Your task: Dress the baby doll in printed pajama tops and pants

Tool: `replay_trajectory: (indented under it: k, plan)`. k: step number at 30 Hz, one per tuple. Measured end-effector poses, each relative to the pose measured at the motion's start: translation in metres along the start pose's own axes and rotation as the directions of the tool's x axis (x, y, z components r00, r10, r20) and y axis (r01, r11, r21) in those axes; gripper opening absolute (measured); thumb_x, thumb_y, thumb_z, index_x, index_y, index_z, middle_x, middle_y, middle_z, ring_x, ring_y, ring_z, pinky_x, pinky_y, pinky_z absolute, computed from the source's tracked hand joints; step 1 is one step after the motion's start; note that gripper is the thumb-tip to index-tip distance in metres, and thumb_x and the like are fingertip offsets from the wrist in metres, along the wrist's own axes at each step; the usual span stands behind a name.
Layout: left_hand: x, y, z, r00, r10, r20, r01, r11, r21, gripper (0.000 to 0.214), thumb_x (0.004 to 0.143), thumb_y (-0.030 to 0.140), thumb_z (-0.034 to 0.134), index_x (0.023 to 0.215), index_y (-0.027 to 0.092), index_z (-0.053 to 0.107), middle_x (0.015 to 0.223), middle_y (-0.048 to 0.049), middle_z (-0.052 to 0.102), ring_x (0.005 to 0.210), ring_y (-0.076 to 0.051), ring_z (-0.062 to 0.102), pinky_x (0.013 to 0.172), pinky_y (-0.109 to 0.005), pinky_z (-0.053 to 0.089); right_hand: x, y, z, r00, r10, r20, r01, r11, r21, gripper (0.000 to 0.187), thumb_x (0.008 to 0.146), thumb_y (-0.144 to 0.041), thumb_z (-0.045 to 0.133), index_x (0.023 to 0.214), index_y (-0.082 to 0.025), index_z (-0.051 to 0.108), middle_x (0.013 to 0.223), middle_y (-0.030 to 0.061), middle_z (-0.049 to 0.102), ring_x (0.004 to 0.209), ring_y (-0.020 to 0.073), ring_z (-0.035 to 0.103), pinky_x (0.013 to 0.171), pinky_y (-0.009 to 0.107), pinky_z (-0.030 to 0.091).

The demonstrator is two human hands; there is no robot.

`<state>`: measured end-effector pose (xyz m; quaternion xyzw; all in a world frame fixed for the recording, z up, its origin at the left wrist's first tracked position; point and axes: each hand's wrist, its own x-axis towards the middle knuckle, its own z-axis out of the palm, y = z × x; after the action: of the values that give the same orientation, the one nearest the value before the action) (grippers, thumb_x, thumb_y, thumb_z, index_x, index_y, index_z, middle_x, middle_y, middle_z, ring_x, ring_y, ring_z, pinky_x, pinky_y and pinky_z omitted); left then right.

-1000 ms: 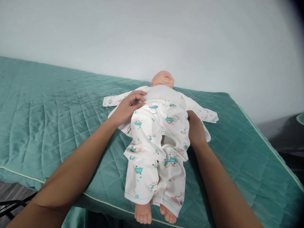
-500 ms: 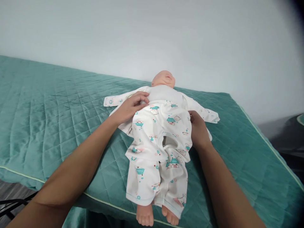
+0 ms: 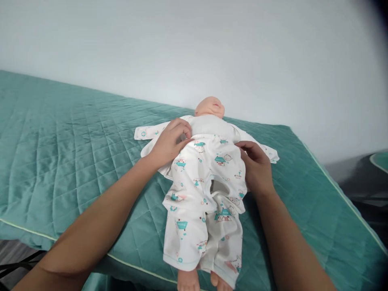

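A baby doll lies on its back, its bare feet towards me. Its white printed trousers have an opening at the crotch and reach to the ankles. A white printed top is spread out beneath its arms, with white cloth across the chest. At the waistband's left side rests my left hand, fingers curved over the chest cloth and thumb apart on the trousers' edge. My right hand grips the trousers at the right hip, thumb and forefinger at the waistband; its other fingers are partly hidden.
A green quilted cover with pale piping lies under the doll. Behind it rises a plain pale wall. Dark thin legs of something show at the lower left, and another green-topped piece stands at the right edge.
The view has tilted slightly, so the doll sits lower in the picture. My right hand has shifted up along the hip to the waistband; my left hand stays at the left side of the waist.
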<state>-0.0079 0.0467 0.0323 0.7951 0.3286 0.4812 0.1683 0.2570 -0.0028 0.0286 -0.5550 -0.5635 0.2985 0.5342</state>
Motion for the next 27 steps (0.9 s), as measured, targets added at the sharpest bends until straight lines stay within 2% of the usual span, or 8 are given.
replay_trajectory:
  k: [5,8,12,15,18,20,24,27]
  plan:
    - [0.000,0.001,0.004,1.000,-0.009,-0.003,0.008,1.000,-0.026,0.017,0.096,0.032,0.055,0.083,0.022,0.052,0.099,-0.0066,0.065,0.097,-0.020,0.060,0.090,-0.037,0.046,0.006,0.002,-0.004,0.986,0.093,0.135,-0.104,0.992,0.075,0.024,0.079,-0.046,0.072,0.092,-0.027,0.063,0.090,-0.0007,0.063,0.074,0.0160,0.056,0.065,0.028,0.046]
    - [-0.001,-0.001,0.006,0.996,-0.085,0.003,0.085,0.994,-0.073,0.015,0.095,0.031,0.055,0.085,0.022,0.052,0.098,-0.0061,0.066,0.093,-0.020,0.060,0.084,-0.035,0.047,0.010,0.004,-0.007,0.967,0.126,0.223,-0.144,0.987,0.067,0.026,0.080,-0.048,0.071,0.092,-0.027,0.061,0.087,-0.0009,0.062,0.071,0.0161,0.054,0.062,0.028,0.045]
    - [-0.001,-0.005,0.009,0.981,-0.195,0.008,0.195,0.976,-0.096,0.017,0.095,0.036,0.056,0.088,0.022,0.050,0.096,-0.0044,0.066,0.088,-0.019,0.060,0.079,-0.033,0.045,0.014,0.006,-0.011,0.947,0.102,0.305,-0.116,0.993,0.029,0.029,0.082,-0.051,0.069,0.088,-0.026,0.056,0.081,-0.0022,0.057,0.067,0.0148,0.049,0.060,0.027,0.043]
    - [0.001,-0.007,0.010,0.970,-0.242,0.000,0.242,0.968,-0.073,0.018,0.095,0.037,0.056,0.088,0.023,0.047,0.089,-0.0012,0.064,0.079,-0.017,0.056,0.073,-0.032,0.042,0.014,0.007,-0.012,0.940,0.040,0.339,-0.036,0.999,-0.018,0.029,0.086,-0.051,0.066,0.082,-0.025,0.052,0.077,-0.0031,0.051,0.067,0.0139,0.045,0.061,0.026,0.040]
    - [0.006,-0.011,0.011,0.961,-0.276,-0.011,0.276,0.961,-0.030,0.018,0.095,0.036,0.054,0.087,0.024,0.044,0.080,0.0017,0.058,0.071,-0.017,0.051,0.068,-0.031,0.037,0.013,0.006,-0.009,0.943,-0.098,0.318,0.119,0.992,-0.047,0.030,0.088,-0.048,0.062,0.076,-0.024,0.051,0.085,-0.0010,0.051,0.076,0.0153,0.047,0.069,0.028,0.041]
    - [0.010,-0.014,0.013,0.958,-0.287,-0.005,0.287,0.958,-0.019,0.019,0.095,0.037,0.054,0.087,0.024,0.042,0.077,0.0025,0.055,0.069,-0.017,0.049,0.066,-0.031,0.035,0.012,0.006,-0.006,0.953,-0.144,0.266,0.173,0.981,-0.087,0.029,0.090,-0.048,0.060,0.076,-0.024,0.051,0.088,-0.0002,0.053,0.080,0.0164,0.048,0.073,0.029,0.041]
    - [0.026,-0.023,0.021,0.952,-0.305,0.034,0.306,0.951,-0.045,0.018,0.095,0.035,0.052,0.087,0.025,0.040,0.076,0.0028,0.052,0.069,-0.018,0.048,0.066,-0.031,0.033,0.020,0.008,0.001,0.989,-0.094,0.112,0.119,0.962,-0.245,0.031,0.090,-0.051,0.057,0.076,-0.024,0.050,0.071,-0.0037,0.046,0.068,0.0156,0.042,0.065,0.029,0.036]
    - [0.039,-0.031,0.029,0.936,-0.346,0.062,0.351,0.933,-0.086,0.018,0.095,0.032,0.052,0.085,0.025,0.039,0.075,0.0027,0.051,0.071,-0.018,0.048,0.069,-0.031,0.034,0.037,0.012,0.007,0.997,-0.078,0.028,0.083,0.938,-0.337,0.034,0.089,-0.055,0.055,0.076,-0.024,0.050,0.065,-0.0047,0.045,0.066,0.0160,0.042,0.066,0.030,0.035]
